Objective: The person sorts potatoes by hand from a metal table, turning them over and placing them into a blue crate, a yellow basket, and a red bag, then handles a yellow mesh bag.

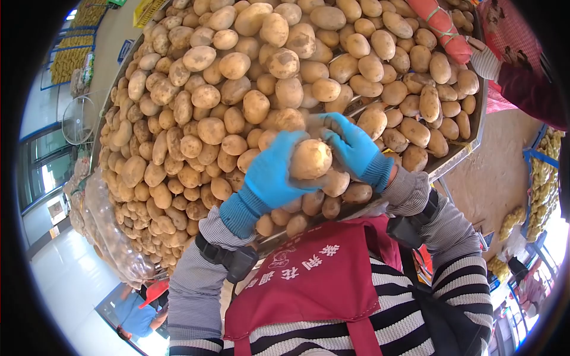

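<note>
My left hand [276,172], in a blue glove, is wrapped round a pale brown potato [312,159] just above the front edge of a large heap of potatoes [202,107]. Close by on the right, my right hand [350,145], also gloved in blue, is beside that potato with its fingers bent and slightly blurred. What lies under the right fingers, if anything, is hidden. More potatoes lie right below and around both hands.
The heap rests on a metal-edged table [457,155]. A co-worker's gloved arm [442,29] reaches in at the upper right. Clear plastic sacks [110,222] stand along the left side. Another person [136,314] is at the lower left. Stacked sacks [543,178] stand at the right.
</note>
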The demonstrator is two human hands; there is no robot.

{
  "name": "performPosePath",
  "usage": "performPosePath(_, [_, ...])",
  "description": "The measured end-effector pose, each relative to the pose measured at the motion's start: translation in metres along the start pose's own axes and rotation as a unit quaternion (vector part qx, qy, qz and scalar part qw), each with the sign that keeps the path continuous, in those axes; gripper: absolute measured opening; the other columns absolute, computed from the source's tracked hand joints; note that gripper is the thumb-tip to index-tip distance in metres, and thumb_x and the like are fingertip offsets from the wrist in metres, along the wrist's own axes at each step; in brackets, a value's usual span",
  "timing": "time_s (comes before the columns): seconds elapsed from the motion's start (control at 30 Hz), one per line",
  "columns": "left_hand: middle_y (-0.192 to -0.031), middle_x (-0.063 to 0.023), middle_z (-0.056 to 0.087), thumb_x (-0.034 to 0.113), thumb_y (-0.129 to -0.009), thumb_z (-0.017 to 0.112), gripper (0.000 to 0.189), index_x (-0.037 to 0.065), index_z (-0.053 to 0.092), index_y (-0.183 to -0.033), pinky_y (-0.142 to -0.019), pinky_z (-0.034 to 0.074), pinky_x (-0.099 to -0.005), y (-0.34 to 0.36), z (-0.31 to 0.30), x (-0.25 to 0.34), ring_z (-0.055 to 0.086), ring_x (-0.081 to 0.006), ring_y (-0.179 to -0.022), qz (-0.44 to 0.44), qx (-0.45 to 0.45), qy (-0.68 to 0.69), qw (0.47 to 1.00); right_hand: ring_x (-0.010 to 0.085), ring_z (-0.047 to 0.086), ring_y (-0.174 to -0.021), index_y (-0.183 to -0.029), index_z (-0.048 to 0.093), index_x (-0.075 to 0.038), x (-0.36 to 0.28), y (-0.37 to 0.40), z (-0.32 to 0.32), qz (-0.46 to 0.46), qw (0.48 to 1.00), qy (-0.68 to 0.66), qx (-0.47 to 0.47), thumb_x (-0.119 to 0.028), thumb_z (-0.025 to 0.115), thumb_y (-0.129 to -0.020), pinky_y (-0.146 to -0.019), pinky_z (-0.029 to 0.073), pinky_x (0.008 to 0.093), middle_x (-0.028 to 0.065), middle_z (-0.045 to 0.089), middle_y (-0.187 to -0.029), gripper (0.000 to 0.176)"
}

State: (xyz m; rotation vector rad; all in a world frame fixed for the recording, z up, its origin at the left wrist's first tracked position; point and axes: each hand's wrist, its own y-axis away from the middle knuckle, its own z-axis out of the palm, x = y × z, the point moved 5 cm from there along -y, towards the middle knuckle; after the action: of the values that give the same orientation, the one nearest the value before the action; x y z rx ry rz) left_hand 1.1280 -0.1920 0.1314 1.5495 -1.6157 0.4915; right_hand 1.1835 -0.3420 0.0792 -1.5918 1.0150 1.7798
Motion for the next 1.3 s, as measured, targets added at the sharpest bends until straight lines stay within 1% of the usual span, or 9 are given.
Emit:
performPosePath(0.2, [-0.120,-0.0122,0.056,0.035,-0.070,0.087,0.081,0.005,0.045,-0.132,-0.093,0.049,-0.0356,0.000,-0.002,-0.005,0.058,-0.0215,-0.112,-0.022,0.011,0.216,0.976,0.0353,0.060,-0.101,-0.133,0.050,-0.011,-0.039,0.002,-0.023,-0.121,0.986,0.116,-0.027,-0.026,0.052,-0.098,-0.086,0.050,0.0422,0.0191,0.058,-0.110,0.039])
performPosePath(0.33, [-0.128,-0.0122,0.053,0.028,-0.073,0.085,0.082,0.002,0.040,-0.137,-0.100,0.046,-0.0349,0.004,0.011,-0.027,0.054,-0.0200,-0.118,-0.069,-0.106,0.232,0.964,0.0361,0.066,-0.092,-0.118,0.055,-0.009,-0.033,0.003,0.001,0.004,0.987,0.128,-0.094,-0.028,0.052,-0.098,-0.081,0.051,0.0425,0.0186,0.067,-0.097,0.028])
performPosePath(0.43, [-0.129,-0.0114,0.053,0.026,-0.076,0.082,0.079,0.001,0.039,-0.138,-0.102,0.044,-0.0341,0.005,0.010,-0.019,0.052,-0.0198,-0.120,-0.029,-0.086,0.316,0.944,0.0350,0.066,-0.093,-0.114,0.055,-0.006,-0.026,-0.008,0.004,-0.055,0.991,0.100,-0.073,-0.025,0.052,-0.098,-0.080,0.052,0.0405,0.0185,0.067,-0.098,0.025])
performPosePath(0.53, [-0.128,-0.0101,0.054,0.035,-0.078,0.080,0.080,0.001,0.040,-0.139,-0.102,0.044,-0.0341,0.012,0.010,-0.029,0.052,-0.0196,-0.120,-0.047,-0.050,0.373,0.925,0.0322,0.066,-0.094,-0.119,0.054,-0.004,-0.026,-0.012,0.005,-0.099,0.993,0.034,-0.062,-0.020,0.052,-0.098,-0.083,0.052,0.0379,0.0168,0.067,-0.100,0.026])
performPosePath(0.73, [-0.136,-0.0134,0.050,0.058,-0.093,0.052,0.077,0.003,0.034,-0.144,-0.103,0.045,-0.0380,0.011,0.006,-0.042,0.052,-0.0241,-0.123,-0.136,-0.101,0.512,0.842,0.0301,0.058,-0.108,-0.130,0.050,-0.004,-0.025,-0.007,-0.003,-0.069,0.979,-0.159,-0.112,-0.018,0.064,-0.090,-0.095,0.047,0.0371,0.0153,0.057,-0.115,0.045])
performPosePath(0.87, [-0.137,-0.0144,0.049,0.061,-0.097,0.037,0.076,0.003,0.032,-0.145,-0.102,0.047,-0.0383,0.005,0.006,-0.021,0.053,-0.0259,-0.123,-0.199,-0.099,0.497,0.839,0.0255,0.051,-0.119,-0.138,0.040,-0.003,-0.038,-0.004,0.003,-0.191,0.969,0.137,-0.077,-0.019,0.080,-0.071,-0.097,0.045,0.0358,0.0151,0.052,-0.122,0.080])
performPosePath(1.0, [-0.134,-0.0140,0.051,0.060,-0.096,0.040,0.077,0.002,0.031,-0.146,-0.100,0.048,-0.0367,0.000,0.002,-0.012,0.055,-0.0246,-0.120,-0.184,-0.065,0.478,0.856,0.0269,0.053,-0.116,-0.137,0.040,-0.003,-0.024,-0.009,0.007,-0.108,0.989,0.071,-0.076,-0.018,0.081,-0.068,-0.097,0.045,0.0378,0.0148,0.052,-0.120,0.081])
performPosePath(1.13, [-0.136,-0.0154,0.047,0.038,-0.096,0.059,0.065,0.003,0.033,-0.144,-0.104,0.045,-0.0362,-0.006,-0.002,0.009,0.053,-0.0248,-0.120,-0.034,0.036,0.247,0.968,0.0264,0.054,-0.115,-0.134,0.043,-0.002,-0.023,-0.011,0.011,-0.097,0.989,0.093,-0.064,-0.016,0.083,-0.065,-0.099,0.044,0.0383,0.0141,0.052,-0.121,0.081])
performPosePath(1.3, [-0.122,-0.0117,0.055,0.020,-0.096,0.060,0.046,0.000,0.044,-0.134,-0.098,0.047,-0.0313,-0.001,0.002,-0.036,0.054,-0.0176,-0.114,-0.133,0.054,0.208,0.968,0.0288,0.054,-0.114,-0.131,0.047,-0.003,-0.014,-0.010,0.014,-0.087,0.991,0.077,-0.060,-0.014,0.084,-0.061,-0.098,0.044,0.0386,0.0145,0.052,-0.119,0.080])
